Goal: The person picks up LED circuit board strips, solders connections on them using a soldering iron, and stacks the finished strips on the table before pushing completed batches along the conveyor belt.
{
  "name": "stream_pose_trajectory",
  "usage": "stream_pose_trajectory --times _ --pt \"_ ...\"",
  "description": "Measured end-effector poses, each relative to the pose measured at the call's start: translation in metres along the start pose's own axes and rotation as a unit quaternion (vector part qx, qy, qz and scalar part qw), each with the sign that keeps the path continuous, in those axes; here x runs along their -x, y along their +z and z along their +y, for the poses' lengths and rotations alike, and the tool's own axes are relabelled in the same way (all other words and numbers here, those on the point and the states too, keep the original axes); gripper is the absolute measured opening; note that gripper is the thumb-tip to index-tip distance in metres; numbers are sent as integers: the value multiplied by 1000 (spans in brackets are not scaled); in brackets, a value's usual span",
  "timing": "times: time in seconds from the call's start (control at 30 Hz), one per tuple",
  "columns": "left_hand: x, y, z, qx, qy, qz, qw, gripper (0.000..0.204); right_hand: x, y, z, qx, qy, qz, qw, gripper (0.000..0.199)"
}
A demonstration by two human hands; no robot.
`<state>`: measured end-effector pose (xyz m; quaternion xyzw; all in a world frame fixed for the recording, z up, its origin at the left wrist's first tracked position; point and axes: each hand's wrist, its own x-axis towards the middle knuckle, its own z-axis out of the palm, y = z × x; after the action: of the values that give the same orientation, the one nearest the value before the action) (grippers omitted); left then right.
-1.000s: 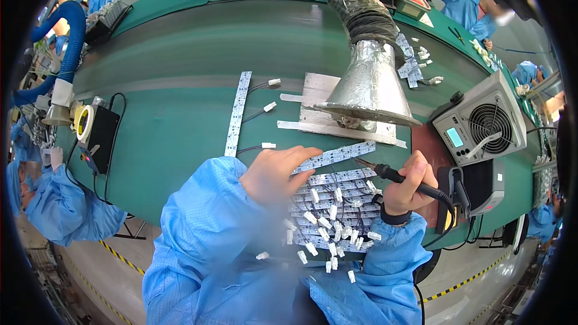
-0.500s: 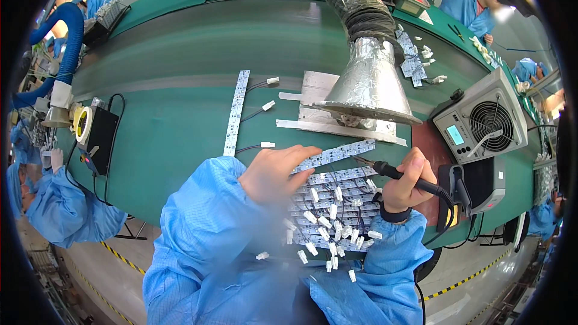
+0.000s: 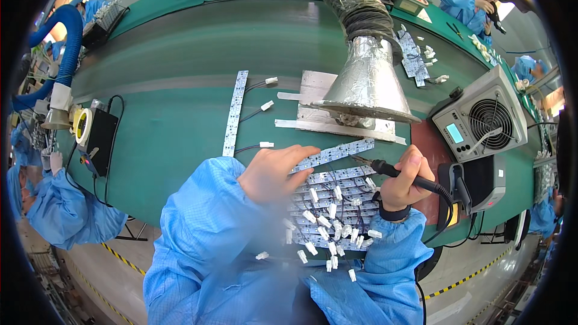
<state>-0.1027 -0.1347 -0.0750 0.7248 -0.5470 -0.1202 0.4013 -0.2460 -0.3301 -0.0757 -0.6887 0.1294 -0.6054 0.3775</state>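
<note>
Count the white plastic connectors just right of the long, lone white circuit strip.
3: top connector by the far end of the long white circuit strip, middle connector below it, bottom connector near the blue cloth sleeve, which may hide more.

At the near edge of the bench (image 3: 162,129), the left sleeve (image 3: 201,222) is partly obscured by blur. The left end of the circuit strip (image 3: 342,151) is covered by the left hand (image 3: 272,171); contact with the soldering iron (image 3: 386,169) cannot be determined. The duct (image 3: 352,0) is cut off above.

A hand could pass between the black box (image 3: 101,135) and lone circuit strip (image 3: 235,114); rightward, 1 metal hood (image 3: 368,81) obstructs.
</note>
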Motion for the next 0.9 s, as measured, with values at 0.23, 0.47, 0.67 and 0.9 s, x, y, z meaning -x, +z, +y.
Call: stream_pose_trajectory --times 0.23,0.47,0.67,0.9 --pt "0 -1 -1 12 -9 -3 1000 37 -14 -15 5 17 34 91 995 41" --pt "-2 5 -3 7 20 13 1000 32 -26 -32 23 68 47 110 991 40" --pt "0 4 -3 -2 -4 8 1000 33 -20 -26 26 64 71 83 992 40" --pt "-2 4 1 7 -28 6 1000 36 -18 -26 28 71 73 75 992 41"
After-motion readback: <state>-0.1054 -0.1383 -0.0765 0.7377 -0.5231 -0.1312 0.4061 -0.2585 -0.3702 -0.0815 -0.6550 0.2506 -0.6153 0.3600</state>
